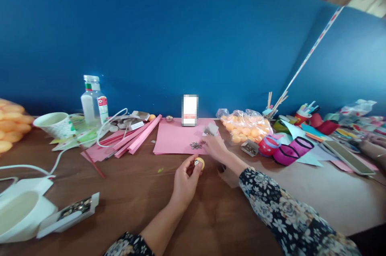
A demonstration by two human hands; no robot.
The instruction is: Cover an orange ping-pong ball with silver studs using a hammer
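My left hand (185, 181) is closed round a small orange ball (201, 162), with shiny metal thumbtack heads covering part of it. Just beyond, a loose pile of silver thumbtacks (196, 145) lies on a pink sheet of paper (170, 137). My right hand (215, 147) is at the right edge of that pile, its fingers drawn together; anything between the fingertips is too small to make out. A small clear plastic packet (210, 129) lies behind the right hand. Towards the back of the paper sits a metal-covered ball (169, 118).
A screen device (189, 111) stands against the blue wall. To the right are a bag of orange balls (245, 127), a small tack box (249, 147) and felt rolls (286, 154). Leftward are folded pink strips (144, 135), a paper cup (56, 125), bottles (92, 101) and an open box (72, 211).
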